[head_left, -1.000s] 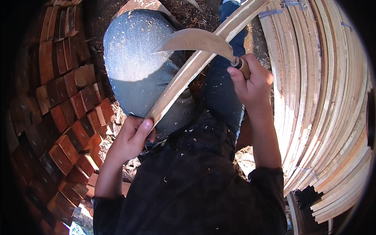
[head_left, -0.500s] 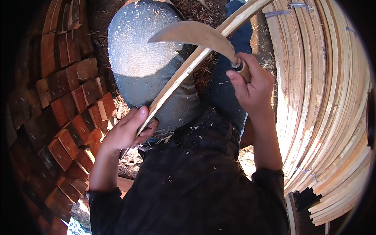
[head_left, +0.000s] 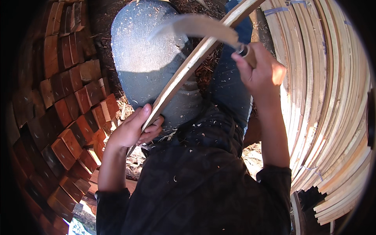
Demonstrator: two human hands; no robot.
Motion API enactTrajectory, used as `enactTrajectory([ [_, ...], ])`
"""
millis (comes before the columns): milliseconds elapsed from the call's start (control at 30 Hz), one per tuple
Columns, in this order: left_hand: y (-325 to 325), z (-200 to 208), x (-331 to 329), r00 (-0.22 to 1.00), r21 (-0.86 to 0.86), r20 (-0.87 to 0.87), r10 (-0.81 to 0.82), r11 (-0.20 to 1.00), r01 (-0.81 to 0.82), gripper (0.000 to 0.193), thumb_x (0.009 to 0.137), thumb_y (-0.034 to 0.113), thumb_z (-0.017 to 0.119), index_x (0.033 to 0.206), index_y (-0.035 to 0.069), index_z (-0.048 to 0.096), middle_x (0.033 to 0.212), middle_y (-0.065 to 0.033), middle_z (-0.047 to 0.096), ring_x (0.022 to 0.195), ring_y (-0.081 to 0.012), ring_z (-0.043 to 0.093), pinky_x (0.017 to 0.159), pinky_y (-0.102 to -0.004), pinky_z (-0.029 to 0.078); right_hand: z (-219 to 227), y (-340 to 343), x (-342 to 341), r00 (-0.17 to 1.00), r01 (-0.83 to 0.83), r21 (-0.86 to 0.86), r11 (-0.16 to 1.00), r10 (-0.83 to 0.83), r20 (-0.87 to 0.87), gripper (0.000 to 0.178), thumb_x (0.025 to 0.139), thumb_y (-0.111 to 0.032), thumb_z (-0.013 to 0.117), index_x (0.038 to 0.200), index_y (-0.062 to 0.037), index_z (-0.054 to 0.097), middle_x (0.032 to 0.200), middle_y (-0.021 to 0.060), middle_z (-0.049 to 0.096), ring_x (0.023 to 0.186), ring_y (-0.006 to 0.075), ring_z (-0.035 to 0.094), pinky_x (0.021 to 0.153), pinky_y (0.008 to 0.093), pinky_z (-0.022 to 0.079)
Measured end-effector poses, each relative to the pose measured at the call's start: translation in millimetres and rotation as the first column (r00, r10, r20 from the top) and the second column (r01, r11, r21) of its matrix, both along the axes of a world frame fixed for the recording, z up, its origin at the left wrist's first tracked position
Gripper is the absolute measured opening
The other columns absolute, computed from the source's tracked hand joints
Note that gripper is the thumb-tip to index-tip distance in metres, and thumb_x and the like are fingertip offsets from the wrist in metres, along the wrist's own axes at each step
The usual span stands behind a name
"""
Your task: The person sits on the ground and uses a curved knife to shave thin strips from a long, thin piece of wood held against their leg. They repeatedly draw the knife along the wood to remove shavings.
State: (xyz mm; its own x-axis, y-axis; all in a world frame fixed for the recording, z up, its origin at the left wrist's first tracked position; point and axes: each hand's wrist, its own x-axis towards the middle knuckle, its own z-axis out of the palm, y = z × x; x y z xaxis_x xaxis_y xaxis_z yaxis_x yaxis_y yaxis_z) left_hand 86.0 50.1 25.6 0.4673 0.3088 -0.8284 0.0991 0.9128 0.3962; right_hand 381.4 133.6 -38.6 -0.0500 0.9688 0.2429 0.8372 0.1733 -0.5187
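A long wooden strip [head_left: 182, 74] slants across my lap, from my left hand up past the top edge of the view. My left hand [head_left: 137, 127] is wrapped round its lower end, the thumb lying along the top. In my right hand [head_left: 262, 72] is a sickle [head_left: 192, 28] with a curved blade and a short wooden handle. The blade, a little smeared by motion, points left and crosses over the upper part of the strip. Whether its edge touches the wood I cannot tell.
Reddish-brown wooden blocks [head_left: 66, 113] are stacked on the left. Bundles of long pale wooden strips [head_left: 309, 98], tied with bluish bands, stand along the right. My jeans-covered knee [head_left: 145, 51] rises between them, dusted with shavings. More shavings [head_left: 209, 70] litter the ground.
My right hand with the sickle has moved slightly up and to the right. The strip has rolled a little in my left hand, its pale face showing more broadly.
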Motion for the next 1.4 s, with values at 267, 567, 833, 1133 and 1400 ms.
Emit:
enactTrajectory([
  [267,-5.5,-8.2,-9.3,1.0,0.079,0.018,-0.02,0.997,0.019,0.066,0.093,0.064,0.026,0.056,0.01,0.034,0.044,0.0028,0.03,0.037,-0.0069,0.029,0.038,-0.023,0.022,6.0,13.7,37.4,0.995,0.075,-0.141,0.987,-0.084,-0.062,0.028,0.087,-0.033,0.065,0.086,-0.0054,0.061,0.059,0.0119,0.058,0.052,0.0269,0.06,0.051,0.0315,0.047],
  [567,-8.6,-7.2,-3.0,0.996,0.176,-0.055,-0.064,0.982,0.073,0.07,0.089,0.07,0.028,0.055,0.009,0.037,0.043,0.0028,0.031,0.037,-0.0072,0.03,0.038,-0.0229,0.023,26.3,-29.4,-27.3,0.938,-0.163,-0.309,0.937,0.05,-0.343,0.023,0.084,-0.025,0.068,0.091,-0.0049,0.06,0.06,0.0096,0.056,0.053,0.025,0.059,0.048,0.0327,0.044],
  [833,-6.0,-7.1,-1.5,0.997,0.147,-0.054,-0.049,0.988,0.056,0.067,0.092,0.067,0.028,0.057,0.009,0.035,0.047,0.003,0.031,0.038,-0.0062,0.029,0.037,-0.0224,0.022,11.8,-19.4,-17.7,0.979,-0.141,-0.18,0.973,0.11,-0.173,0.037,0.083,-0.035,0.067,0.068,-0.0066,0.049,0.049,0.0068,0.046,0.043,0.0266,0.051,0.041,0.0339,0.04],
  [1133,-5.6,-2.2,3.3,0.99,0.176,-0.124,-0.073,0.98,0.094,0.068,0.085,0.075,0.03,0.056,0.013,0.029,0.044,0.0032,0.029,0.034,-0.0047,0.026,0.034,-0.0206,0.019,-12.8,18.8,39.8,0.987,0.066,-0.085,0.994,-0.078,-0.142,0.045,0.088,-0.041,0.062,0.064,-0.0044,0.053,0.047,0.0091,0.047,0.041,0.017,0.048,0.044,0.0308,0.041],
  [1400,-4.3,-4.5,-1.9,0.993,0.147,-0.076,-0.09,0.984,0.101,0.07,0.088,0.073,0.027,0.055,0.011,0.031,0.045,0.0028,0.03,0.035,-0.0063,0.028,0.035,-0.0228,0.022,15.3,-2.6,-2.2,0.989,0.005,-0.235,0.972,-0.039,-0.14,0.049,0.083,-0.043,0.067,0.058,-0.0063,0.047,0.045,0.0071,0.045,0.038,0.0224,0.045,0.041,0.032,0.039],
])
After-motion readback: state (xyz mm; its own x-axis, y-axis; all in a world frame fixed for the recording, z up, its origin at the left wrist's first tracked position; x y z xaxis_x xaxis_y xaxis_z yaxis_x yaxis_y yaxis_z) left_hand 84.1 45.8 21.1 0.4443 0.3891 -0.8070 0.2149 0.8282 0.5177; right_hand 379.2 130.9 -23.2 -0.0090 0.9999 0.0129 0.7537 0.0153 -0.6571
